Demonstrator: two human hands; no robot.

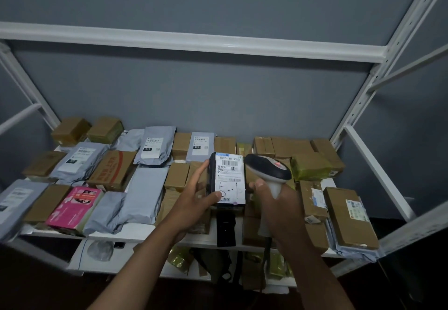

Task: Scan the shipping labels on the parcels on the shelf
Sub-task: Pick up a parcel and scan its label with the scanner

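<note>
Left hand (194,197), centre of the frame: fingers extended along the left edge of a black parcel (228,181), thumb curled over its lower left corner, so that the parcel is held tilted up above the shelf (135,233). The parcel's white shipping label (229,178) faces the camera and carries barcodes and the handwritten mark "5-1". Right hand (278,203), just right of the parcel: fingers wrapped around the pale handle of a barcode scanner (269,171), thumb beside the parcel's right edge; the scanner's dark head sits immediately right of the label's upper part, with a small red light showing on it. Below and around both hands, the white metal shelf is covered with parcels: grey mailer bags (148,193) at left and centre, brown cardboard boxes (349,215) along the back and right, a pink box (75,206) at lower left. A grey wall (218,91) fills the upper frame.
</note>
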